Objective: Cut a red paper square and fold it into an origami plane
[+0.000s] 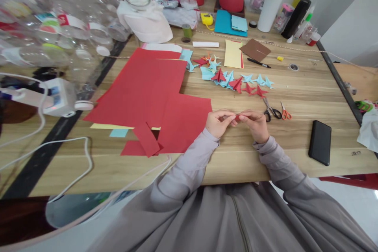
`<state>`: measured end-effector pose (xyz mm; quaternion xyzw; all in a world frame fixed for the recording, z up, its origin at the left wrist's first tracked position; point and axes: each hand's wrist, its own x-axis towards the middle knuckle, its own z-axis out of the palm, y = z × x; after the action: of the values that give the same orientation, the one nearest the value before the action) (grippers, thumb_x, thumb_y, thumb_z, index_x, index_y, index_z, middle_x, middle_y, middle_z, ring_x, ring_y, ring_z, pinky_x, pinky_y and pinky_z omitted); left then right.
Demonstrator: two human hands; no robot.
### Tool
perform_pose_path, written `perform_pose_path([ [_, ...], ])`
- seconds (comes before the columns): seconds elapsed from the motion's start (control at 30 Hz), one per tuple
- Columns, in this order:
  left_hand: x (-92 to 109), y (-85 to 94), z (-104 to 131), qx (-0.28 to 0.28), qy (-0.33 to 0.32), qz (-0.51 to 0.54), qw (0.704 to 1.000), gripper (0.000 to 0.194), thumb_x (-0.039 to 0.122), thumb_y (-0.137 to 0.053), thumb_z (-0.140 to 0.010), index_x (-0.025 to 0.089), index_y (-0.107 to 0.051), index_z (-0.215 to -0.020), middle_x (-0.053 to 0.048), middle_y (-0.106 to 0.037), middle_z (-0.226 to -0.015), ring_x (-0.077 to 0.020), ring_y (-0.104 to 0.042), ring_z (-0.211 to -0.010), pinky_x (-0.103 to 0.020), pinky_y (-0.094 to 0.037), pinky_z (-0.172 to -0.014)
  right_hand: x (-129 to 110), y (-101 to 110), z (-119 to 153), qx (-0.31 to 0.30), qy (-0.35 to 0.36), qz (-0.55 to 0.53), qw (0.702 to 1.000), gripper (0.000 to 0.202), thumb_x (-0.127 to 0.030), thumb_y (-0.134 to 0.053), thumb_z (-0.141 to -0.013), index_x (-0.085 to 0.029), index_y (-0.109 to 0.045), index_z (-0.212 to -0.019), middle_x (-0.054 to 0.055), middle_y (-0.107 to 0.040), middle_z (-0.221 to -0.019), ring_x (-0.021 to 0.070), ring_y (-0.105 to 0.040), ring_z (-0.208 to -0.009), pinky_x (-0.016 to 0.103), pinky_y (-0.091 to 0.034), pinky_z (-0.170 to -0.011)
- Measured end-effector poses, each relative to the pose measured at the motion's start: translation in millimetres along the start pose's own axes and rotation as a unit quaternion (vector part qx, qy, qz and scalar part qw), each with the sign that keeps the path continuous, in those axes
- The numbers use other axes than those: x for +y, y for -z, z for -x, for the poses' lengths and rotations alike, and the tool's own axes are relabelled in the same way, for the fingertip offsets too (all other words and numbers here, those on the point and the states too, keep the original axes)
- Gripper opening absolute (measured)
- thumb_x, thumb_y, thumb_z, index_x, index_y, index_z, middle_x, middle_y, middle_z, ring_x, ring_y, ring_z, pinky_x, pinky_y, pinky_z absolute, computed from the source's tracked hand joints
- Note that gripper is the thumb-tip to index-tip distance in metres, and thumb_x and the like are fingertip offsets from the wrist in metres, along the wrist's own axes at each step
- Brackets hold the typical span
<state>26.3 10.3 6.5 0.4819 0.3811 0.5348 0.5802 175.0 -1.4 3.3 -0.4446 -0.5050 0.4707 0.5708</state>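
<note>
Both hands meet over the wooden table, pinching a small piece of red paper [237, 117] between them. My left hand [217, 123] grips its left side with thumb and fingers, and my right hand [256, 125] grips its right side; most of the paper is hidden by the fingertips. Beyond the hands lie several folded paper cranes, red [236, 84] and light blue [260, 80]. Large red paper sheets [147, 86] spread to the left, with cut red strips [147, 138] at their near edge.
Black scissors [274, 112] and small orange-handled scissors [286, 112] lie right of the hands, with a black phone [320, 141] farther right. Yellow paper [234, 54], brown paper [255, 50] and a black pen [258, 63] lie toward the back. Plastic bottles [71, 27] crowd the left; a white cable [87, 153] crosses the near-left edge.
</note>
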Motion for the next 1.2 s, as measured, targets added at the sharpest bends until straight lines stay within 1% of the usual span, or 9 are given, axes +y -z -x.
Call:
perform_pose_path([
  [0.17,-2.2,2.0,-0.4,0.021,0.032,-0.042,0.998,0.022,0.033,-0.078,-0.064,0.012,-0.069,-0.066,-0.001,-0.061,-0.044,-0.0106,-0.056,-0.037,-0.022,-0.046,-0.040,0.8,1.5,-0.2,-0.001,-0.021,0.044,0.999,0.023,-0.043,-0.075,-0.068,-0.020,-0.071,-0.064,0.001,-0.067,-0.062,0.0120,-0.058,-0.059,0.027,-0.048,-0.060],
  [0.33,-9.0,4.8,-3.0,0.006,0.049,-0.063,0.997,0.022,0.031,-0.079,-0.061,0.013,-0.072,-0.072,0.001,-0.060,-0.045,-0.0079,-0.050,-0.034,-0.019,-0.039,-0.036,1.3,3.5,-1.6,0.006,-0.038,0.059,0.998,0.029,-0.046,-0.074,-0.068,-0.018,-0.069,-0.060,0.000,-0.066,-0.059,0.0109,-0.055,-0.056,0.026,-0.046,-0.057],
  [0.43,-10.6,4.9,-3.1,-0.025,0.032,-0.053,0.998,0.032,0.028,-0.082,-0.056,0.015,-0.074,-0.084,-0.001,-0.065,-0.057,-0.0075,-0.053,-0.039,-0.019,-0.042,-0.037,2.5,3.4,-2.4,0.013,-0.055,0.045,0.997,0.028,-0.046,-0.075,-0.067,-0.019,-0.070,-0.061,0.000,-0.066,-0.058,0.0117,-0.056,-0.055,0.026,-0.048,-0.057],
  [0.53,-10.4,4.3,-3.0,-0.020,0.000,-0.061,0.998,0.026,0.031,-0.080,-0.059,0.016,-0.074,-0.079,-0.005,-0.069,-0.076,-0.0056,-0.053,-0.040,-0.020,-0.043,-0.038,3.2,2.9,-2.1,0.000,-0.065,0.038,0.997,0.028,-0.047,-0.074,-0.067,-0.019,-0.071,-0.064,0.000,-0.068,-0.059,0.0124,-0.058,-0.056,0.026,-0.049,-0.058],
  [0.67,-11.2,4.4,-4.2,0.008,0.020,-0.062,0.998,0.024,0.035,-0.078,-0.062,0.015,-0.074,-0.074,-0.003,-0.067,-0.062,-0.0054,-0.049,-0.037,-0.020,-0.040,-0.035,1.8,2.2,-0.6,-0.017,-0.065,0.018,0.998,0.028,-0.047,-0.071,-0.072,-0.019,-0.073,-0.070,0.001,-0.069,-0.064,0.0121,-0.060,-0.059,0.026,-0.050,-0.060],
  [0.83,-11.0,5.4,-6.0,0.031,0.050,-0.034,0.998,0.030,0.040,-0.080,-0.059,0.014,-0.073,-0.073,-0.002,-0.065,-0.054,-0.0061,-0.046,-0.035,-0.020,-0.037,-0.034,2.1,1.4,0.5,-0.049,-0.065,-0.020,0.996,0.029,-0.037,-0.080,-0.062,-0.021,-0.073,-0.085,0.001,-0.073,-0.078,0.0143,-0.066,-0.071,0.028,-0.054,-0.069],
  [0.97,-6.7,5.9,-5.1,0.027,0.049,-0.044,0.997,0.030,0.041,-0.078,-0.062,0.014,-0.073,-0.073,0.000,-0.060,-0.047,-0.0055,-0.042,-0.033,-0.020,-0.032,-0.033,6.9,0.4,0.3,-0.054,-0.054,-0.030,0.997,0.027,-0.036,-0.081,-0.061,-0.021,-0.073,-0.082,0.001,-0.073,-0.075,0.0139,-0.066,-0.069,0.028,-0.054,-0.066],
  [1.13,-6.9,5.5,-3.5,-0.011,-0.006,-0.057,0.998,0.030,0.032,-0.083,-0.054,0.015,-0.074,-0.077,-0.006,-0.072,-0.073,-0.0113,-0.060,-0.055,-0.022,-0.047,-0.050,5.5,0.9,-0.2,-0.012,-0.072,-0.012,0.997,0.021,-0.039,-0.076,-0.067,-0.019,-0.072,-0.070,0.000,-0.071,-0.067,0.0111,-0.061,-0.059,0.025,-0.050,-0.060],
  [1.2,-10.1,5.7,-3.6,-0.008,-0.008,-0.066,0.998,0.027,0.032,-0.082,-0.055,0.015,-0.074,-0.075,-0.006,-0.072,-0.072,-0.0117,-0.059,-0.055,-0.023,-0.047,-0.051,3.1,1.2,-0.2,-0.005,-0.078,0.004,0.997,0.023,-0.041,-0.075,-0.069,-0.018,-0.070,-0.065,0.000,-0.069,-0.063,0.0104,-0.058,-0.055,0.025,-0.048,-0.057],
])
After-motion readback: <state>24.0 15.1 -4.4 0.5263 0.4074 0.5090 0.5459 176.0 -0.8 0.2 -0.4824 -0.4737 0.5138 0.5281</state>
